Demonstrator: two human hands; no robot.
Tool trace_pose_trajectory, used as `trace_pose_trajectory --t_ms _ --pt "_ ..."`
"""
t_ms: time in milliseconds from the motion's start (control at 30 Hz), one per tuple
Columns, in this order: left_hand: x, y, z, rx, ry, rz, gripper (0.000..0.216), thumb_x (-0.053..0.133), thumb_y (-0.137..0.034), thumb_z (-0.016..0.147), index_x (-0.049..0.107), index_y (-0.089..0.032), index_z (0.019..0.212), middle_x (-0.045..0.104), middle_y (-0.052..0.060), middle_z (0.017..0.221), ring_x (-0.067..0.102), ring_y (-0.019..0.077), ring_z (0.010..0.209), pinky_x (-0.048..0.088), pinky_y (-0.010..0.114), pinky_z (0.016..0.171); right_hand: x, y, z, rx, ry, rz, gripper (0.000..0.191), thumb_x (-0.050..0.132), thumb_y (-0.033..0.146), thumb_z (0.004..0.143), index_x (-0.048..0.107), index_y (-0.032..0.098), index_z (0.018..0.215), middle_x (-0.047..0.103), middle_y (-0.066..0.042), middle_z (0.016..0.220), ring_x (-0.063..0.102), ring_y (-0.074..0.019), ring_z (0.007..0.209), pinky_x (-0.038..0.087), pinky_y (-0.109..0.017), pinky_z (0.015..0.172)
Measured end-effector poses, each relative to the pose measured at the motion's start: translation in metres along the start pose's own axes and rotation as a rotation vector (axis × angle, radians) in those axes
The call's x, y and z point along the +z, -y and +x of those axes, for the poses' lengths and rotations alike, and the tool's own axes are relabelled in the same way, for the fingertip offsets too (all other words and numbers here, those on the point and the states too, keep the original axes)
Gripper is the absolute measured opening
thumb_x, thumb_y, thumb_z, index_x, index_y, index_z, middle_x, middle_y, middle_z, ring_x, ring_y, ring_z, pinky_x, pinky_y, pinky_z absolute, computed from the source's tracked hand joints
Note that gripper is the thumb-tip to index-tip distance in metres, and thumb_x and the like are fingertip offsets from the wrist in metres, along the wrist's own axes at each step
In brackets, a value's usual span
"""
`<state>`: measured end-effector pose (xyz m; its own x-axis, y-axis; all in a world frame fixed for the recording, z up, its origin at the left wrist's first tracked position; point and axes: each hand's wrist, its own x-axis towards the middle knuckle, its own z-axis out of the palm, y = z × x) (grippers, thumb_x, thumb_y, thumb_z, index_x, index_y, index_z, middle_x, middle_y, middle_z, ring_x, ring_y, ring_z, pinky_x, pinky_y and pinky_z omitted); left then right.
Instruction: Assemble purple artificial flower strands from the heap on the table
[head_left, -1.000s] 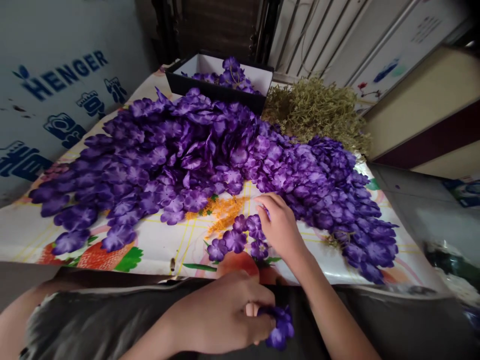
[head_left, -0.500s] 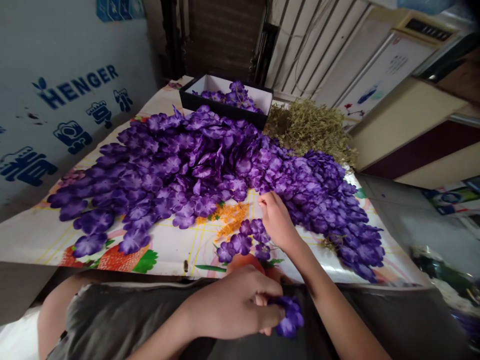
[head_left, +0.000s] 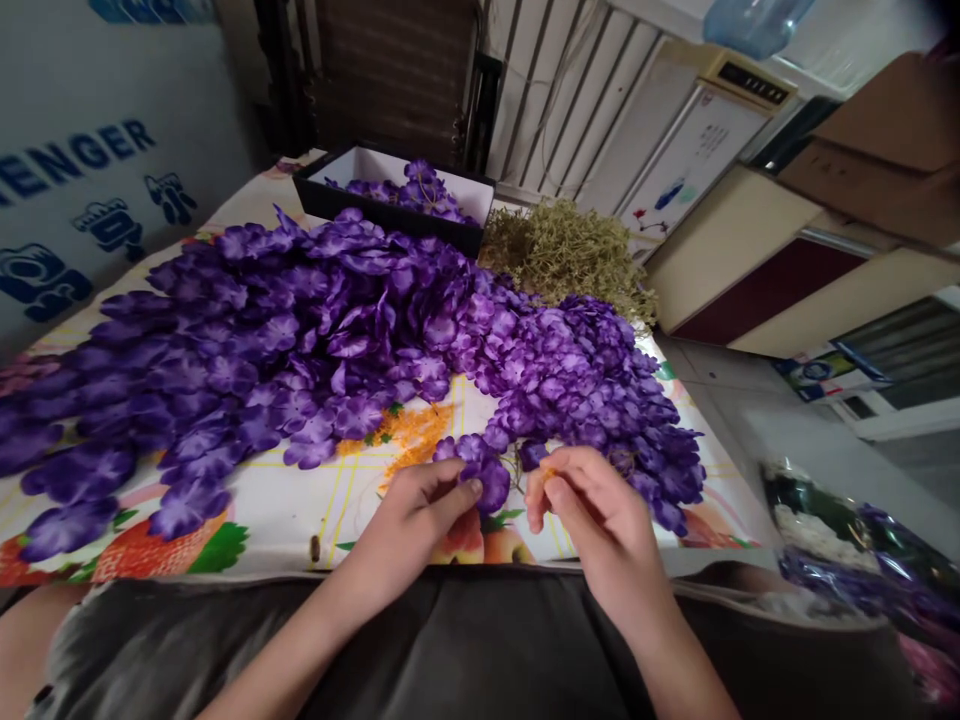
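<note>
Two bare hands work just above the near edge of a printed tablecloth (head_left: 300, 520), over a dark lap (head_left: 480, 640). The left hand (head_left: 405, 530) is half closed, its thumb and fingers grasping a small purple flower cluster (head_left: 487, 478). The right hand (head_left: 592, 510) is curled, its fingertips (head_left: 559, 482) pinching a tiny orange bit (head_left: 550, 475), too small to name. The cluster sits between the hands, nearer the left.

A large heap of artificial purple flowers (head_left: 300, 340) covers much of the cloth from 9 to 1 o'clock, its edge just beside the cluster. An orange sprig (head_left: 397, 445) lies against the heap's near edge at 11 o'clock. At 12 o'clock, a black box (head_left: 322, 190) holds more purple flowers (head_left: 416, 190). A mound of dried green filler (head_left: 562, 255) lies just beside the box at 1 o'clock. A crumpled plastic bag (head_left: 847, 565) lies at 4 o'clock, and a board with blue lettering (head_left: 75, 160) stands at 10 o'clock.
</note>
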<state>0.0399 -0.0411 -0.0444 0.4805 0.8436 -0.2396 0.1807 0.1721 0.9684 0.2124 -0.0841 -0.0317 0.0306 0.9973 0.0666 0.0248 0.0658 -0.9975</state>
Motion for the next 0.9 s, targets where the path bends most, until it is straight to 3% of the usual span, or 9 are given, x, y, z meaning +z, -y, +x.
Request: trace_pose_trajectory --t_ms 200,300,400,633,800,900 --pt "0.015 -0.002 0.001 -0.008 0.071 -0.010 0.028 0.049 -0.033 0.089 0.058 -0.014 0.069 0.058 0.000 0.061 0.052 0.0134 0.059 0.039 0.024 0.058 -0.005 -0.008 -0.020 -0.188 -0.123 -0.302 0.017 0.042 0.013 0.093 0.050 0.024 0.102 0.061 -0.001 0.078 0.060 -0.0145 0.072 0.050 -0.028 0.067" --pt "0.022 -0.001 0.002 0.015 0.106 -0.014 0.028 0.050 -0.031 0.090 0.058 -0.014 0.069 0.057 -0.001 0.063 0.052 0.0124 0.062 0.039 0.023 0.059 -0.012 -0.011 -0.025 -0.230 -0.076 -0.460 0.018 0.046 0.010 0.090 0.055 0.025 0.095 0.058 -0.004 0.091 0.059 -0.0176 0.089 0.049 -0.031 0.077" --pt "0.026 0.000 0.004 0.019 0.165 -0.040 0.027 0.049 -0.030 0.091 0.060 -0.014 0.072 0.059 -0.001 0.066 0.054 0.0128 0.066 0.041 0.023 0.063 -0.017 -0.013 -0.025 -0.175 -0.015 -0.453 0.014 0.051 0.013 0.088 0.058 0.025 0.090 0.055 -0.006 0.104 0.054 -0.0206 0.107 0.047 -0.032 0.087" --pt "0.024 0.003 0.008 0.010 0.202 -0.090 0.026 0.049 -0.029 0.092 0.062 -0.014 0.075 0.059 -0.001 0.067 0.054 0.0123 0.066 0.041 0.022 0.063 -0.016 -0.022 -0.015 0.039 -0.019 -0.175 0.007 0.059 0.021 0.086 0.064 0.026 0.087 0.065 0.001 0.089 0.063 -0.0126 0.085 0.051 -0.018 0.070" --pt "0.018 0.004 0.006 0.021 0.188 -0.064 0.026 0.048 -0.030 0.093 0.062 -0.015 0.077 0.057 -0.001 0.068 0.051 0.0115 0.065 0.039 0.022 0.060 -0.010 -0.022 -0.011 0.019 0.002 -0.213 0.008 0.059 0.018 0.086 0.063 0.025 0.084 0.064 0.001 0.087 0.062 -0.0124 0.081 0.050 -0.019 0.068" --pt "0.016 0.001 0.003 0.080 0.145 0.136 0.029 0.044 -0.030 0.094 0.059 -0.015 0.074 0.055 -0.001 0.067 0.050 0.0120 0.065 0.038 0.023 0.061 -0.006 -0.018 -0.009 -0.030 0.040 -0.270 0.009 0.058 0.015 0.085 0.059 0.023 0.081 0.061 0.000 0.082 0.061 -0.0134 0.077 0.050 -0.022 0.068"
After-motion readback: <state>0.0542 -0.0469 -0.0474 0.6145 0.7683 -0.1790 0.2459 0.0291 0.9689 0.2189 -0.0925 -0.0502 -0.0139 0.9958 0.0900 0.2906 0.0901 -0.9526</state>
